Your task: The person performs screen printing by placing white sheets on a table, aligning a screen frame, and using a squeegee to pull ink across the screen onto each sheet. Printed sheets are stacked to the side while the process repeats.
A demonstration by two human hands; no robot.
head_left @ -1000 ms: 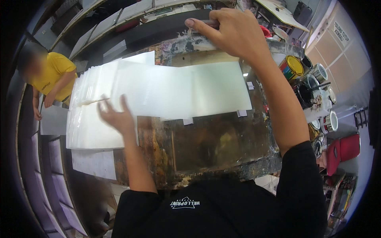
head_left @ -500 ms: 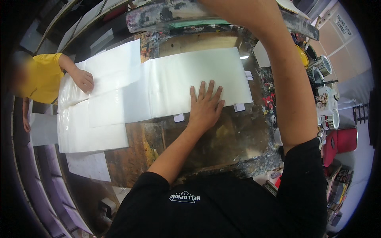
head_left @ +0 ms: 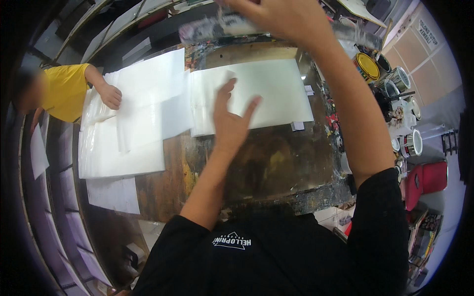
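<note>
Left hand (head_left: 231, 118) spread above a white sheet (head_left: 276, 91); right hand (head_left: 286, 17) raised at a paint-stained frame (head_left: 210, 30).
We see the left forearm (head_left: 205, 190) slant up from the near side, its hand open, thumb well apart from the fingers, over the sheet's left half; a small pale patch shows at the fingertips, and we cannot tell whether it is held. The right forearm (head_left: 348, 98) rises steeply and leans left toward the far side, where the picture's border cuts off its hand; we cannot tell how closely those fingers grip the frame. The sheet lies flat on the table (head_left: 266, 165), far and right, just beside a stack of sheets (head_left: 126, 160) at left. A co-worker's curled hand (head_left: 111, 96) is on that stack.
</note>
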